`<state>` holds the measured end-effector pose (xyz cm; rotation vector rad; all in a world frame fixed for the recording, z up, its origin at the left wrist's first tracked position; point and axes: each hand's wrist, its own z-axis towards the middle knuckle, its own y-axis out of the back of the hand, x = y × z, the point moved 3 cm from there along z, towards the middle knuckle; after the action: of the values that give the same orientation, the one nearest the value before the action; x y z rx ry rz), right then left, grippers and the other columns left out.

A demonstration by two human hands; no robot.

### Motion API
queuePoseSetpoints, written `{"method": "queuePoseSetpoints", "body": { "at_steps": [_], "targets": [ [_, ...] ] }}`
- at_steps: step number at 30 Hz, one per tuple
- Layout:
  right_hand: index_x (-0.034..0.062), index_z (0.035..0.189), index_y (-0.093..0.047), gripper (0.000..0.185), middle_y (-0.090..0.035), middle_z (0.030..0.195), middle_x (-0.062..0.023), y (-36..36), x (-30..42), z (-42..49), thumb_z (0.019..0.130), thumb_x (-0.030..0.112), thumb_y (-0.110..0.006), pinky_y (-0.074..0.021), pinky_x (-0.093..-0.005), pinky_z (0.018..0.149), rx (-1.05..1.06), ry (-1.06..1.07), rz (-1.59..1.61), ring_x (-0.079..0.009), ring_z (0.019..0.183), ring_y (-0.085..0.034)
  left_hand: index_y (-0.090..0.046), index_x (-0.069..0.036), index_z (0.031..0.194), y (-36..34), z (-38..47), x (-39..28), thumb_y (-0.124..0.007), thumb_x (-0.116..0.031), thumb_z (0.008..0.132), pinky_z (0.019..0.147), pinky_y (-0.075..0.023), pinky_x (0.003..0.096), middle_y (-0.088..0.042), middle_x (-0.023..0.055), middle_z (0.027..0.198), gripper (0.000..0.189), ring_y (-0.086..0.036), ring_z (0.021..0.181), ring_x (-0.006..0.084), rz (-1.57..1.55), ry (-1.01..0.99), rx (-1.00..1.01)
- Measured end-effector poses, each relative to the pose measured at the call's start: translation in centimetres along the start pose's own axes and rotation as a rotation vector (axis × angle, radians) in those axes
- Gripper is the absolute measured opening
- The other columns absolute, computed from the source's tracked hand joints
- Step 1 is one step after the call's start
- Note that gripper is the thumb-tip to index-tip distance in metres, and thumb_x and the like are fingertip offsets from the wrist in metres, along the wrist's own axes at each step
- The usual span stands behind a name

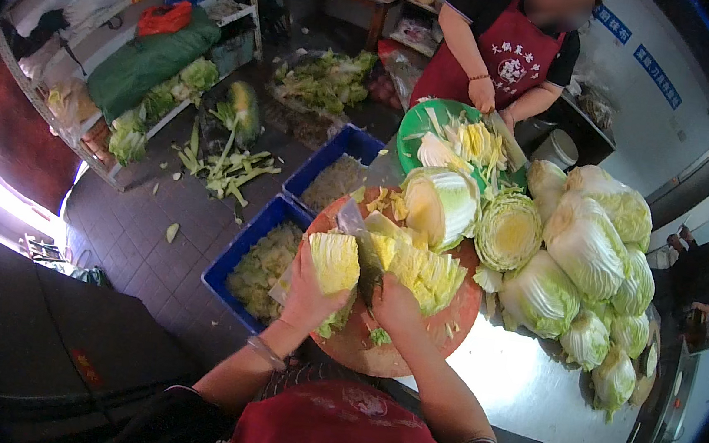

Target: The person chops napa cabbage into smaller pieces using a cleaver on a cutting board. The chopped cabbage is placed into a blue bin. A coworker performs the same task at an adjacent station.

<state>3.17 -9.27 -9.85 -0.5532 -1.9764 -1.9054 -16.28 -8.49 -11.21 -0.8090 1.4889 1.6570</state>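
My left hand (313, 292) is wrapped around a cut chunk of napa cabbage (335, 262) at the left side of the round chopping board (397, 361). In my right hand (396, 305) is a kitchen cleaver (369, 249), its blade standing between that chunk and another cut cabbage section (430, 276). The handle is hidden by my fingers. Behind the blade, a large cabbage piece (441, 208) rests on the board, cut face showing. Beside it sits a cabbage (509, 231) with its round cut end towards me. Small leaf scraps (381, 337) lie near my right wrist.
Whole napa cabbages (587, 248) are piled on the metal table (508, 370) at right. Two blue crates (217, 271) with shredded cabbage stand at left. Across the table, a co-worker (499, 47) holds a knife (509, 144) over a green basin (410, 136). Trimmings (229, 171) litter the floor.
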Motion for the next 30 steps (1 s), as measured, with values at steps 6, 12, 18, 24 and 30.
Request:
{"method": "queuePoseSetpoints", "body": {
  "at_steps": [6, 12, 18, 24, 30],
  "targets": [
    [-0.0008, 0.096, -0.051, 0.021, -0.064, 0.079, -0.0285, 3.4, -0.2, -0.4, 0.094, 0.019, -0.056, -0.0515, -0.0558, 0.067, -0.040, -0.006, 0.063, -0.0473, 0.072, -0.064, -0.035, 0.006, 0.147, 4.0, 5.9, 5.9, -0.066, -0.030, 0.092, 0.118, -0.0293, 0.0386, -0.038, 0.0278, 0.151, 0.073, -0.034, 0.144, 0.0384, -0.002, -0.003, 0.346],
    [-0.0007, 0.097, -0.050, 0.019, -0.063, 0.079, -0.0281, 7.6, 4.1, 0.2, 0.094, 0.017, -0.058, -0.0516, -0.0549, 0.063, -0.193, 0.125, 0.101, -0.0468, 0.071, -0.064, -0.054, 0.005, 0.132, 3.8, 6.8, 5.0, -0.061, -0.027, 0.097, 0.112, -0.0378, 0.0395, -0.045, 0.0296, 0.146, 0.048, -0.042, 0.138, 0.0408, 0.072, -0.068, 0.377],
    [-0.0015, 0.100, -0.051, 0.017, -0.065, 0.073, -0.0241, 2.5, 6.0, 2.0, 0.094, 0.014, -0.054, -0.0530, -0.0525, 0.060, -0.024, 0.025, -0.221, -0.0436, 0.065, -0.065, -0.058, 0.001, 0.123, 2.4, 7.6, 5.2, -0.061, -0.023, 0.095, 0.107, -0.0430, 0.0401, -0.053, 0.0279, 0.138, 0.037, -0.051, 0.129, 0.0407, 0.068, -0.166, 0.390],
    [-0.0037, 0.103, -0.052, 0.020, -0.067, 0.079, -0.0240, -0.6, 6.7, 1.8, 0.088, 0.010, -0.055, -0.0571, -0.0493, 0.067, 0.021, 0.012, -0.265, -0.0406, 0.074, -0.070, -0.058, 0.002, 0.127, 2.5, 7.1, 6.2, -0.062, -0.021, 0.094, 0.106, -0.0443, 0.0405, -0.056, 0.0234, 0.135, 0.041, -0.053, 0.127, 0.0385, 0.050, -0.112, 0.322],
    [-0.0036, 0.101, -0.052, 0.020, -0.068, 0.082, -0.0262, 1.0, 5.6, 0.3, 0.086, 0.010, -0.056, -0.0570, -0.0495, 0.066, 0.250, -0.037, -0.238, -0.0407, 0.075, -0.070, -0.057, 0.002, 0.129, 2.4, 6.5, 5.8, -0.061, -0.020, 0.095, 0.103, -0.0457, 0.0416, -0.057, 0.0210, 0.135, 0.041, -0.054, 0.125, 0.0377, 0.066, -0.060, 0.264]
  ]
}}
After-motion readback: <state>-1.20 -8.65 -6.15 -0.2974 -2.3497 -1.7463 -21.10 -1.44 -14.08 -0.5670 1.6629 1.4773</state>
